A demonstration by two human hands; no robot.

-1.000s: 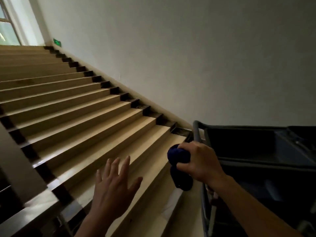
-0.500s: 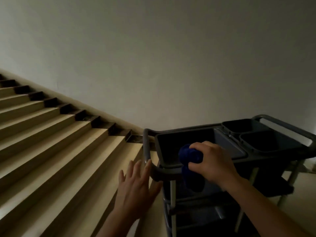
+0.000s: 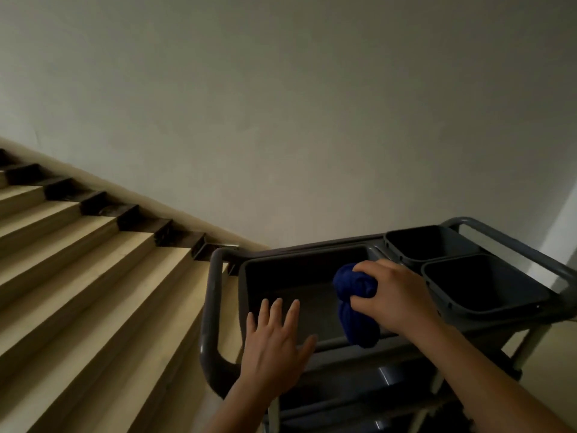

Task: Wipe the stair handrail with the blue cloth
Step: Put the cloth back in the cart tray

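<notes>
Two hands in view, both ours, over a grey cart parked at the foot of the stairs. Our right hand is closed round the blue cloth, fingers curled over its top, thumb pinching from below. The cloth is bunched up; one wad pokes out left of the knuckles, the rest hangs down under the hand as a twisted tail. It sits left of and below the palm, above the cart's big tray, tail end near the tray's front rim. We cannot tell if the tail touches the rim.

Our left hand is flat and wide open, fingers spread, holding nothing. It is at the tray's front left corner, just left of the cloth and apart from it. Contact with the tray is unclear.

Two dark bins stand side by side at the cart's right end, beyond the right hand. Lower shelves show dimly under the tray. Plain wall behind. Steps rise to the left, dark trim along the wall side. No handrail shows in this view. Light is dim.
</notes>
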